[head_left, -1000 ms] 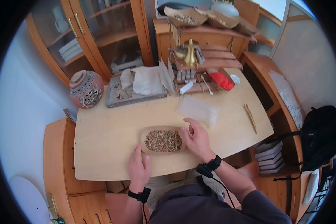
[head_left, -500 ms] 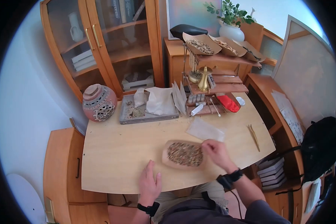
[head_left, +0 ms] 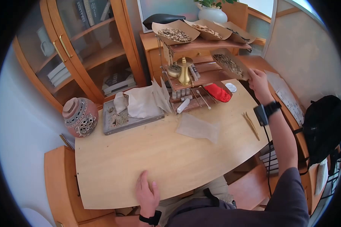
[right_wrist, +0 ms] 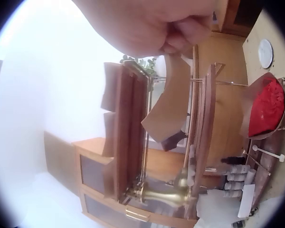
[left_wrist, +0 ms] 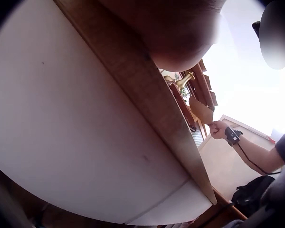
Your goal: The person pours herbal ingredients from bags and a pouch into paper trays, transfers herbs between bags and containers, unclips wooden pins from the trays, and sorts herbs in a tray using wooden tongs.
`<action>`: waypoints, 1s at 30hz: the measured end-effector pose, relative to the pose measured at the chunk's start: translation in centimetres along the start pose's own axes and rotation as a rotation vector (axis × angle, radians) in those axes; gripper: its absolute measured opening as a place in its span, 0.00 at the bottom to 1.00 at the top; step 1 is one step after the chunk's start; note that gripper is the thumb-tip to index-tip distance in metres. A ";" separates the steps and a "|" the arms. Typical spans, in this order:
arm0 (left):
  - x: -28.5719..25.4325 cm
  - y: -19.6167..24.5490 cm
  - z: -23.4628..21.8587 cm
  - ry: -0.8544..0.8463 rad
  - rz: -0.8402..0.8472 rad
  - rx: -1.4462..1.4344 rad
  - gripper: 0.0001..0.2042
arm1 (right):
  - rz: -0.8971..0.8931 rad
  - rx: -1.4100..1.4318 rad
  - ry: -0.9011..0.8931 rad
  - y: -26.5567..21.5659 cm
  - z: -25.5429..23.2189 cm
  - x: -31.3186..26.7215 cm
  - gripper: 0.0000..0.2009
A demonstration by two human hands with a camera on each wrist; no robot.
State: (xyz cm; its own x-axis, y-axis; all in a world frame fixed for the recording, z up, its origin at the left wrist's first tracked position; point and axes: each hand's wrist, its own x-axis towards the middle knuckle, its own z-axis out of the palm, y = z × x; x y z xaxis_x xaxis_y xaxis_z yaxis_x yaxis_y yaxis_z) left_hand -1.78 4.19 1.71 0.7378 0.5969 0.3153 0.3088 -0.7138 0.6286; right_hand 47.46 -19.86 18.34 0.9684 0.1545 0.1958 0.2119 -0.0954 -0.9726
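Note:
My right hand pinches the near end of a brown paper tray filled with dried bits, held up at the right end of the tiered wooden rack. In the right wrist view the tray hangs from the curled fingers of my right hand, between the rack's upper and middle shelves. My left hand rests at the table's near edge, fingers extended, holding nothing. The left wrist view shows the raised tray in the distance.
On the rack's top lie more filled paper trays; a brass pot stands on its middle shelf. A grey tray, a translucent sheet, tweezers and a patterned jar are on the table.
My right hand has taken hold of the filled paper tray and lifted it off the table, forward and right to the rack. The left hand stays near the table edge. The head view has shifted.

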 end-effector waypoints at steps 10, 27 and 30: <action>0.0 0.0 0.3 0.013 0.020 0.028 0.21 | 0.031 -0.062 0.056 1.4 4.4 3.9 0.13; 0.1 0.4 0.4 -0.013 0.019 0.072 0.20 | 0.134 -0.281 -0.029 14.1 3.9 -0.8 0.16; 0.0 0.2 0.5 -0.014 0.024 0.079 0.20 | 0.135 -0.186 0.031 12.4 2.8 -2.3 0.16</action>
State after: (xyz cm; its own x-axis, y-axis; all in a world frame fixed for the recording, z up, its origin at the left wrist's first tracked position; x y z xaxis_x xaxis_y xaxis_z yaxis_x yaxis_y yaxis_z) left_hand -1.41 3.88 1.47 0.7538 0.5743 0.3194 0.3370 -0.7551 0.5624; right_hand 47.48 -18.69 5.48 0.9926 0.0982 0.0717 0.0977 -0.2930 -0.9511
